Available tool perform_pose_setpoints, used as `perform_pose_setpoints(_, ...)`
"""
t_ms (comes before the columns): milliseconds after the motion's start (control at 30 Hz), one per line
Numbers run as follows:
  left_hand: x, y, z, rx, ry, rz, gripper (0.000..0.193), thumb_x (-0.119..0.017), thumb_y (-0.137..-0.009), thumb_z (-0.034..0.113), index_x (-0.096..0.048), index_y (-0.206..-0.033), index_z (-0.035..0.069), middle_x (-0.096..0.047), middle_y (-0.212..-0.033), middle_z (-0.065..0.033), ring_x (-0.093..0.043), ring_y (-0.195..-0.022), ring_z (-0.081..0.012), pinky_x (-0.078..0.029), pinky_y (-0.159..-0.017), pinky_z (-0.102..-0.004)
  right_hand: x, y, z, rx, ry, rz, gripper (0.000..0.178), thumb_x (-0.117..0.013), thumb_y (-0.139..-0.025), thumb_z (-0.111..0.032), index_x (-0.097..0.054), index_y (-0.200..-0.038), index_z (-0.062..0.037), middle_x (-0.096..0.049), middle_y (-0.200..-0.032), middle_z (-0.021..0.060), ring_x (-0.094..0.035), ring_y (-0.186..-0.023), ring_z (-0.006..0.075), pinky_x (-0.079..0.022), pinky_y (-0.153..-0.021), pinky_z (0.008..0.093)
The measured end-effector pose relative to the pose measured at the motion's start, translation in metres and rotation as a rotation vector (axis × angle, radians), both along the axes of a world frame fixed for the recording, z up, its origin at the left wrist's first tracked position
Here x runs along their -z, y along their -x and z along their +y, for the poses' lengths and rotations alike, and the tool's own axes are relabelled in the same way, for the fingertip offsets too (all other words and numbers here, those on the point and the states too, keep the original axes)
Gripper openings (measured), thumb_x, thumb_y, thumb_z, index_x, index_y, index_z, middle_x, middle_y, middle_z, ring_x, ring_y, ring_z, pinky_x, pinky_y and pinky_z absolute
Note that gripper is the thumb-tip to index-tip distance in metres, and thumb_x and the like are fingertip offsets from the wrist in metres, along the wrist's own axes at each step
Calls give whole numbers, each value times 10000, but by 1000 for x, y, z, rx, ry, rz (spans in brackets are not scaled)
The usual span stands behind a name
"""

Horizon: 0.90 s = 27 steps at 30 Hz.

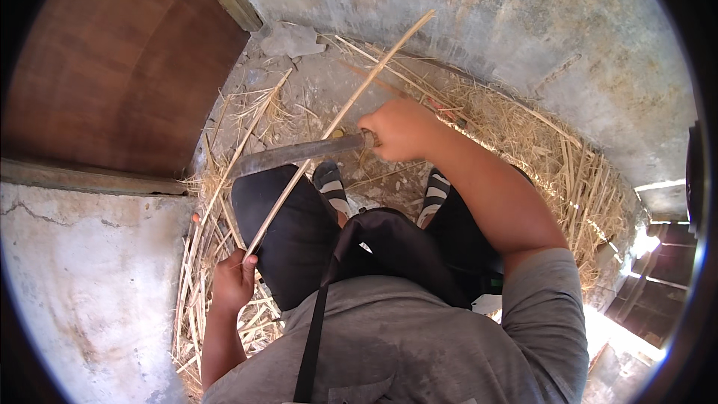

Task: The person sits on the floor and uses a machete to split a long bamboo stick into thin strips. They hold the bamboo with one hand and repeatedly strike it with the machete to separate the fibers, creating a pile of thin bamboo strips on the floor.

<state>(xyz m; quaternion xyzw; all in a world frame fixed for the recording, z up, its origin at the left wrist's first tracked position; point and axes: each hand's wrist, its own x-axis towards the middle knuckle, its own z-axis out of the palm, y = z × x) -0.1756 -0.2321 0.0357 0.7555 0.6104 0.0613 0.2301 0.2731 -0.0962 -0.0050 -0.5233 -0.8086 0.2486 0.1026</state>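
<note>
- Left hand [234, 281] grips a pale strip [357, 97]; right hand [400, 129], a large knife [288, 155].
- Black-clad left leg [299, 239] lies below the strip.
- Shavings [516, 123] heap along the grey wall [479, 22].

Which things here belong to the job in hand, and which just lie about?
In use:
long pale strip, in left hand
large knife, in right hand

Apparently just lying about:
straw-like debris, right side
loose strips, left side

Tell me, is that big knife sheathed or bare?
Bare: the long metal blade of the knife shows uncovered, with its handle gripped in the right hand.
</note>
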Motion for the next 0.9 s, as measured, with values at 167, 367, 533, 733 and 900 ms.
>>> perform_pose_setpoints(167, 6, 6, -1, -12, -91, 14, 426, -617, -1040, 340, -548, -775, 13, -561, -608, -225, -580, -568, -450, -424, -516, -470, 33, -75, 28, 540, 12, 217, 394, -714, -800, -226, -729, -1150, -47, -726, -1051, 235, -704, -996, 387, -563, -886, 458)
perform_pose_setpoints(367, -2, 4, 5, -9, 31, -45, 469, -610, -1045, 371, -538, -760, 6, -545, -607, -217, -533, -542, -434, -416, -518, -462, 10, -29, 9, 153, -49, 46, 409, -758, -791, -251, -727, -1128, -20, -739, -1024, 216, -709, -1001, 378, -549, -917, 461)
perform_pose_setpoints(533, 14, 11, 8, -1, -15, -54, 484, -581, -1058, 385, -545, -762, 3, -533, -591, -204, -507, -524, -404, -417, -520, -456, 6, -44, 12, 175, 215, 71, 351, -758, -784, -265, -737, -1059, -48, -738, -980, 201, -706, -972, 393, -548, -860, 485)
perform_pose_setpoints(733, -2, 10, 10, -77, 156, -90, 549, -523, -1077, 465, -617, -839, -20, -565, -607, -164, -553, -545, -277, -452, -563, -411, 15, -29, 16, 171, 38, 99, 379, -765, -785, -295, -737, -1073, -50, -739, -948, 194, -708, -939, 404, -547, -836, 494)
perform_pose_setpoints(900, 7, 8, 13, 23, -15, -67, 527, -546, -1069, 439, -577, -785, -4, -557, -591, -172, -534, -513, -323, -425, -527, -426, -23, -13, 0, 93, 51, -62, 387, -750, -804, -286, -731, -1119, -62, -738, -982, 190, -707, -935, 397, -550, -839, 483)
